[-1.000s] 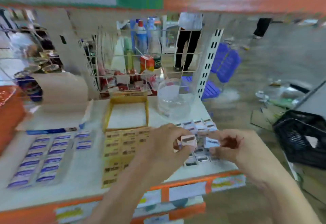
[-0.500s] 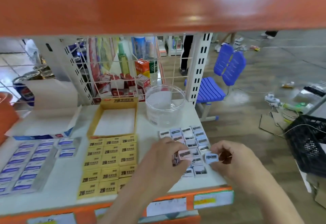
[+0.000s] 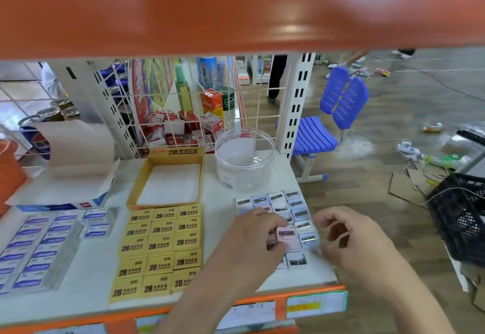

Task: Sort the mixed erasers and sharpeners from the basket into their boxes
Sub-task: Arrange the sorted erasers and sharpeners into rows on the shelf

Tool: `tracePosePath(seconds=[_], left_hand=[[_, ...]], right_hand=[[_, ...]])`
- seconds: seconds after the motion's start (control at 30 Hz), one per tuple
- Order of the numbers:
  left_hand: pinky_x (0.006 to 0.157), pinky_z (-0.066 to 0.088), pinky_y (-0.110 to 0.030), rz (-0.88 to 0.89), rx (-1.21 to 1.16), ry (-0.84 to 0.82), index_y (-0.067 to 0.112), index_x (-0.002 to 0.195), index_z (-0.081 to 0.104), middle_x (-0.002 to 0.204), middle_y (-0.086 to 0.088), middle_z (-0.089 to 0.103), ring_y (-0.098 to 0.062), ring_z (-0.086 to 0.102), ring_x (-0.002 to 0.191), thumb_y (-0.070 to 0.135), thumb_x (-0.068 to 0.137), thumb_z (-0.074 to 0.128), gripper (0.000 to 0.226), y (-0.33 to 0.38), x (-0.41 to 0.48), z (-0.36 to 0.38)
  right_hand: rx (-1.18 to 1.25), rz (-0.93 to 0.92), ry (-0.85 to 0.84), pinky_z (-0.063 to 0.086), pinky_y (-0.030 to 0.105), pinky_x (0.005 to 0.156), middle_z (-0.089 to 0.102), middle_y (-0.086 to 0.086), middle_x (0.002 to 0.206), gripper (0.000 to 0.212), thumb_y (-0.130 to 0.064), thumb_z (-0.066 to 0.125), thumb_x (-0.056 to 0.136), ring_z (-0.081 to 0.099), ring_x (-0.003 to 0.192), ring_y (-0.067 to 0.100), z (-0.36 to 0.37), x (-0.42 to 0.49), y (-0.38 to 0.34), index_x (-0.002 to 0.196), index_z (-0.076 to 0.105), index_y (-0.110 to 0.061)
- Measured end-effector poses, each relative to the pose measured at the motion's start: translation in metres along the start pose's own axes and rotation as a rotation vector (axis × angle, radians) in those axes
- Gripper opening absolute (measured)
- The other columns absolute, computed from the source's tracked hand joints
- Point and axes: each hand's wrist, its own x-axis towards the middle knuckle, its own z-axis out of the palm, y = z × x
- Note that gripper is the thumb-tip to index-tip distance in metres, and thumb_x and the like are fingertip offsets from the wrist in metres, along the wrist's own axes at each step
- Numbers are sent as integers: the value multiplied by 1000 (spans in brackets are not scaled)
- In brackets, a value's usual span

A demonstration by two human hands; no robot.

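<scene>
Head view: the left hand pinches a small pink plastic sharpener; the right hand is curled, and I cannot tell whether it holds anything.

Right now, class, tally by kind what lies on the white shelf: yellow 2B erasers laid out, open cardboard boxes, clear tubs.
Yellow 2B erasers: 15
Open cardboard boxes: 2, the yellow box and the blue-and-white box
Clear tub: 1
Total: 18
</scene>
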Motion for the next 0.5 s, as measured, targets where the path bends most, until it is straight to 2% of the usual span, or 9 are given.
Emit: tracePosePath(seconds=[0.1, 0.17, 0.2, 0.3, 0.4, 0.5], left_hand=[[80, 44, -11, -13, -27, -5, 32, 111, 64, 88, 23, 50, 5, 51, 85, 25, 87, 65, 25, 4, 1, 5], [79, 50, -23, -26, -67, -12, 34, 103, 64, 89, 17, 57, -1, 55, 84, 22, 84, 67, 23, 6, 1, 9], [77, 51, -24, -31, -92, -12, 35, 100, 63, 88, 17, 59, -1, 56, 83, 21, 82, 68, 24, 6, 1, 11], [71, 46, -14, -13, -125, -24, 38, 99, 60, 89, 19, 61, 3, 55, 82, 20, 80, 70, 28, 9, -2, 13], [73, 38, -4, 13, -61, -30, 38, 105, 56, 93, 26, 53, 10, 50, 87, 26, 84, 68, 27, 10, -6, 6], [81, 42, -11, -66, -6, 28, 42, 102, 48, 94, 25, 46, 7, 47, 88, 32, 89, 61, 21, 2, -12, -7]], right_hand=[[30, -17, -47, 45, 13, 60, 62, -28, 85, 34, -8, 79, 70, 58, 68, 2, 0, -4, -4, 85, 67, -37], [63, -46, -101, 48, 21, 60, 66, -17, 82, 31, -11, 79, 72, 59, 64, 6, 2, -5, -6, 86, 70, -37], [85, -62, -121, 48, 23, 59, 67, -14, 78, 29, -10, 78, 73, 58, 61, 7, 2, -7, -7, 85, 71, -36], [122, -98, -154, 46, 26, 58, 68, -7, 72, 26, -7, 75, 75, 56, 60, 8, 2, -10, -6, 81, 71, -32], [132, -100, -129, 45, 24, 57, 67, -7, 70, 29, -5, 76, 75, 55, 60, 7, 0, -13, 2, 78, 71, -34], [159, -59, -91, 41, 23, 56, 64, -6, 67, 31, -3, 78, 73, 50, 57, 5, -3, -16, 15, 77, 72, -33]])
